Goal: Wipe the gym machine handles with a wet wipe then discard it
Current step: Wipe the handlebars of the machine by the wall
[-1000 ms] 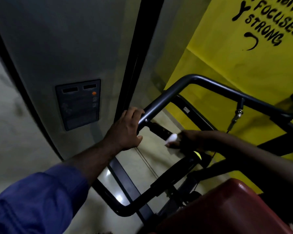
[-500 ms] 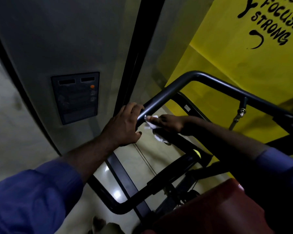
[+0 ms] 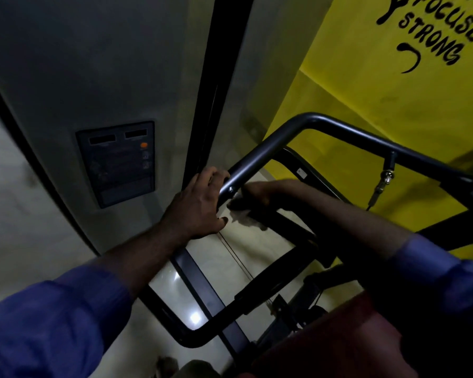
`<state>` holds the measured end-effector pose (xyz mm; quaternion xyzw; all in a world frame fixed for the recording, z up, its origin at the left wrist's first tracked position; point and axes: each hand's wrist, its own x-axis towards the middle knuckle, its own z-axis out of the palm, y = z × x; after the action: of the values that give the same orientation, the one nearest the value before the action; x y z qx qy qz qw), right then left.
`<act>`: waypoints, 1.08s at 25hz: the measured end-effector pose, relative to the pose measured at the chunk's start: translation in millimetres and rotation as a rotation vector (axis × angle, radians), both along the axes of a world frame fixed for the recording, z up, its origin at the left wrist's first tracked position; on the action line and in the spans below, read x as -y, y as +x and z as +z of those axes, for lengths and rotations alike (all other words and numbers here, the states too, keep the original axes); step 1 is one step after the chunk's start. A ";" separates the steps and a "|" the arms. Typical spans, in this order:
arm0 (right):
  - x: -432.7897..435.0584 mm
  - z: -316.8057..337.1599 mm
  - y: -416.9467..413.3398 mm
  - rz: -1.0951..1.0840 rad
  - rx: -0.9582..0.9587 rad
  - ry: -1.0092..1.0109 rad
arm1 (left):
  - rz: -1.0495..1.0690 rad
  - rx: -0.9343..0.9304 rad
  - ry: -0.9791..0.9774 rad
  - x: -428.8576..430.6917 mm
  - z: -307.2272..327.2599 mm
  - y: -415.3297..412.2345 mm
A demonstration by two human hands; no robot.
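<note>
Slippage of the crumpled white wet wipe [image 3: 242, 218] is judged the main risk. Only part of it is bunched under the right hand [image 3: 260, 190], and a loose tail hangs below the dark grey bent metal tube bar [image 3: 260, 156]. If that tail is snagged or the pinch is eased, the wipe could be pulled free and dropped onto the pale glossy floor [image 3: 246, 257] beneath the bar.

A missed patch is also expected. The bar's near end is covered by the left hand [image 3: 195, 207], so that stretch cannot be wiped until the hold is shifted. Some swing of the bar is possible if that hold is loosened.

Left hand: fingers [image 3: 216, 174] are curled over the top of the bar's end and the thumb is tucked below it, so the bar is clamped.

Right hand: held just beside the left, under the bar's end, with fingers bent together onto the wipe. How firmly cannot be told in the shadow.

Wipe: touching or almost touching the bar's end, above the black padded grip [image 3: 284, 223] that runs below the bar.
</note>
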<state>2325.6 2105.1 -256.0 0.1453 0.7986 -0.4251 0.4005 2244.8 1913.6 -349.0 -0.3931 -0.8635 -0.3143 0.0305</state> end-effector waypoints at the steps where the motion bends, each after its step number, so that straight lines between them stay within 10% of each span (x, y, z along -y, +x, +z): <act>1: 2.0 3.1 0.3 -0.100 -0.056 -0.042 | 0.000 0.000 0.003 0.6 0.7 1.0; 6: -30.6 18.9 36.5 -0.449 -0.191 -0.065 | -0.012 0.005 0.019 2.6 -0.5 0.8; 12: -25.8 19.5 33.7 -0.016 0.096 0.341 | -0.018 0.005 0.032 0.0 -4.4 -3.9; 18: -0.7 15.4 13.4 0.016 -0.148 0.089 | -0.025 0.001 0.037 -0.2 -4.1 -3.9; 22: 16.6 29.1 30.0 -0.327 -0.313 -0.117 | -0.031 0.023 0.035 1.0 -3.3 -3.9; 27: -121.6 -62.1 37.7 -0.197 0.078 0.189 | -0.029 0.025 0.062 1.2 -3.4 -3.5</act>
<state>2363.2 2226.6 -318.0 0.2765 0.8007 -0.3793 0.3722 2241.4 1912.4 -352.4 -0.4006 -0.8480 -0.3461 0.0272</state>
